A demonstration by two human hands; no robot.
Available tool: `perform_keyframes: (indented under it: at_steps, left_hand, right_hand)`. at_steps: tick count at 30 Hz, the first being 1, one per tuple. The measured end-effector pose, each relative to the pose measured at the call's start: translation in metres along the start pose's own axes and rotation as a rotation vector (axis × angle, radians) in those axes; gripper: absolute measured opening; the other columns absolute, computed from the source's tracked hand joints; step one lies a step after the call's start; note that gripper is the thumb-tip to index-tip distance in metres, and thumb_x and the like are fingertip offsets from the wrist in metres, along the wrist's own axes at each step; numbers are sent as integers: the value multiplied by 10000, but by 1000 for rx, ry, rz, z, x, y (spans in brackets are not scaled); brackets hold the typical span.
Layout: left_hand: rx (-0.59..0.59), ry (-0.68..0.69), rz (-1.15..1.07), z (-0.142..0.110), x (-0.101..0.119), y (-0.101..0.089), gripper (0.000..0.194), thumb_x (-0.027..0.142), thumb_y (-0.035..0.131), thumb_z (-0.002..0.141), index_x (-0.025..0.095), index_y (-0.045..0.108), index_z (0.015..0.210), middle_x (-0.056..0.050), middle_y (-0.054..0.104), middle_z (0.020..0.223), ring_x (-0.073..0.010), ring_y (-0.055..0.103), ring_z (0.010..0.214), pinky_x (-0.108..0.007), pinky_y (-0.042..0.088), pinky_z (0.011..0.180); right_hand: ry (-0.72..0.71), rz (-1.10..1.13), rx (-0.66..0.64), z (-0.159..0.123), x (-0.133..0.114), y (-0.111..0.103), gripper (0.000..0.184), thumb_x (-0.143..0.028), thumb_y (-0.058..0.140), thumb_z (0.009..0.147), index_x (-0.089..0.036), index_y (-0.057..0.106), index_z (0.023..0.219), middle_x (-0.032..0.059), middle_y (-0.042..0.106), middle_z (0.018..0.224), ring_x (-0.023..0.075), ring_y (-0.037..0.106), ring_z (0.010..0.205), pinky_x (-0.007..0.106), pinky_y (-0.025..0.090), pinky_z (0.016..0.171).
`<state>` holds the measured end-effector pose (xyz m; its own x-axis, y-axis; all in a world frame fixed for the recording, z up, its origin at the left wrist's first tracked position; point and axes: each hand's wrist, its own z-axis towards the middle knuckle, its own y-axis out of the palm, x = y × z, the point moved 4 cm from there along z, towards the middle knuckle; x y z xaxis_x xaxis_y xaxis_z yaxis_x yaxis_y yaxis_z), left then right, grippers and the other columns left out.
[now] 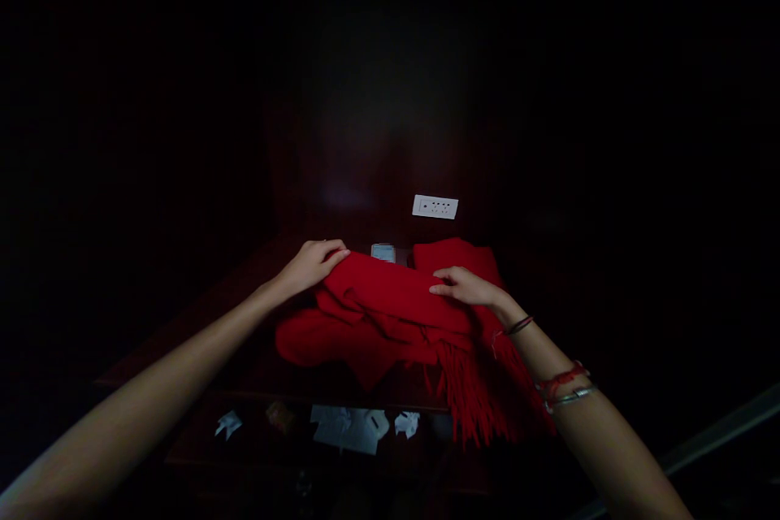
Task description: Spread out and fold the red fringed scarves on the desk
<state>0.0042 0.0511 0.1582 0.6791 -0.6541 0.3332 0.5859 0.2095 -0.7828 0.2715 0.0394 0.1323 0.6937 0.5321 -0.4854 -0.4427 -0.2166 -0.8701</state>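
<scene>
A red scarf [390, 284] with a long fringe lies loosely folded and rumpled on a dark wooden shelf [244, 378]. Its fringe hangs over the shelf's front edge on the right. My left hand [312, 264] grips the far left edge of the cloth, thumb and fingers closed on it. On the right, my right hand [466, 286] holds the upper fold between thumb and fingers. More red cloth [460, 252] lies behind that hand; whether it belongs to the same scarf, I cannot tell.
A white socket panel [435, 207] is set in the dark back wall. Behind the scarf lies a small pale-blue rectangular item [383, 253]. A lower shelf bears crumpled white paper [407, 423], another crumpled piece [228, 424] and a flat pale sheet [347, 428]. The surroundings are very dark.
</scene>
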Motion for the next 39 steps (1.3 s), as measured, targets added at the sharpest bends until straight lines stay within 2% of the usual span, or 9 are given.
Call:
perform_keyframes:
  at_steps: [7,16,20,24,27,30,33,36,39]
  left_hand:
    - [48,-120,71,-3,-38,-14,348,417,319,795,174,568,787,-16,618,769,-152,545,704,-202,377,649]
    - [109,-205,90,-5,-63,-31,341,419,344,773,171,578,784,-12,613,764,-152,531,699,-194,365,621]
    - [145,-268,101,-4,-75,-42,310,391,369,783,157,574,776,8,594,738,-131,504,685,-181,343,615]
    - [154,-331,77,-5,-86,-52,292,367,394,797,132,568,809,40,562,686,-107,463,665,-173,309,600]
    - [232,-401,35,-7,-101,-59,275,362,414,792,140,576,783,66,541,612,-95,438,631,-176,273,580]
    - [363,-441,-25,-10,-125,-67,243,377,476,749,167,592,708,85,516,494,-86,418,578,-202,218,551]
    - [519,-339,-88,-10,-150,-83,255,362,499,722,175,593,577,56,447,336,-92,435,562,-265,149,542]
    - [628,-202,-61,-6,-166,-104,377,376,468,730,173,541,422,19,351,235,-96,446,564,-316,108,555]
    - [658,-210,14,-2,-171,-122,418,412,453,736,173,529,402,25,337,237,-83,408,533,-310,112,550]
  right_hand:
    - [40,-69,-72,-12,14,-16,300,-430,506,690,-140,514,613,-39,427,547,77,352,516,207,276,492]
    - [186,-154,-176,-24,42,-29,200,-323,534,619,-158,490,515,-49,397,475,72,331,470,216,267,465]
    - [265,-222,-138,-28,48,-39,99,-239,545,584,-162,526,524,-25,473,494,86,383,470,225,292,469]
    - [265,-269,-90,-31,52,-55,100,-222,549,592,-170,547,507,-17,493,471,93,406,453,228,304,462]
    - [291,-316,-77,-32,57,-65,96,-211,581,580,-172,569,493,-8,517,468,98,429,447,224,313,454]
    - [365,-410,-87,-34,62,-73,49,-185,584,598,-167,615,565,17,576,554,113,478,492,224,336,478]
    - [430,-543,-122,-35,60,-83,88,-178,549,656,-151,633,661,55,616,670,136,525,574,230,356,527]
    - [399,-658,43,-32,47,-104,140,-188,489,725,-131,613,758,96,620,791,156,544,696,229,371,605]
    - [343,-690,232,-31,33,-121,214,-215,381,808,-114,556,879,117,599,880,145,531,767,207,368,656]
